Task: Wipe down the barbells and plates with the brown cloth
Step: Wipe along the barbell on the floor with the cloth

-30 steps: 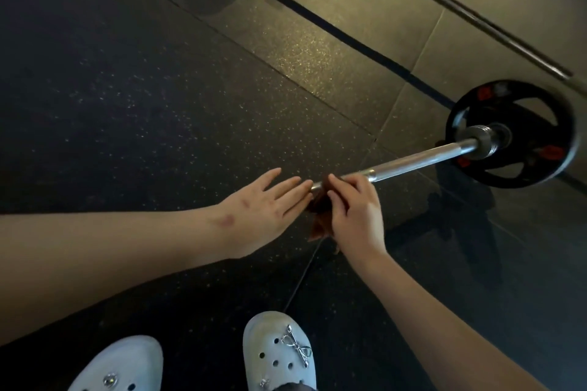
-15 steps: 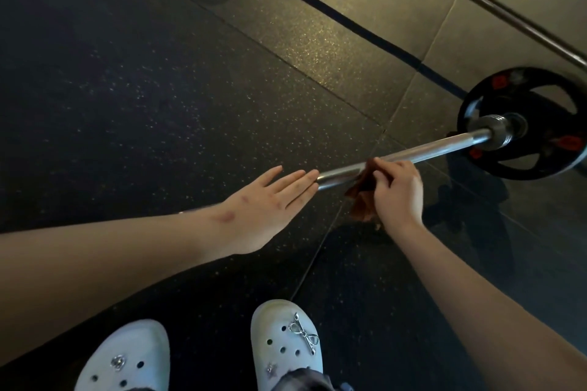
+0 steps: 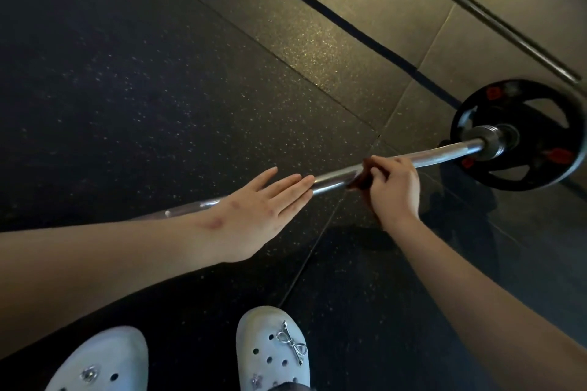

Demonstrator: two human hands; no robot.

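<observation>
A chrome barbell (image 3: 438, 154) lies across the dark rubber floor, with a black plate (image 3: 521, 168) bearing red marks on its right end. My right hand (image 3: 394, 189) grips the brown cloth (image 3: 360, 179) wrapped round the bar's middle; only a small dark-red fold shows under the fingers. My left hand (image 3: 257, 213) lies flat with straight fingers over the bar, fingertips touching it just left of the cloth. The bar's left part runs under my left wrist.
A second bare barbell (image 3: 476, 9) lies on the lighter mat at the upper right. A black strip (image 3: 349, 25) crosses the floor diagonally. My two white clogs (image 3: 273, 352) stand at the bottom edge, close below the bar.
My right hand with the cloth slid right along the bar between the earlier frames and has held about there since. My left hand stays flat on the bar.
</observation>
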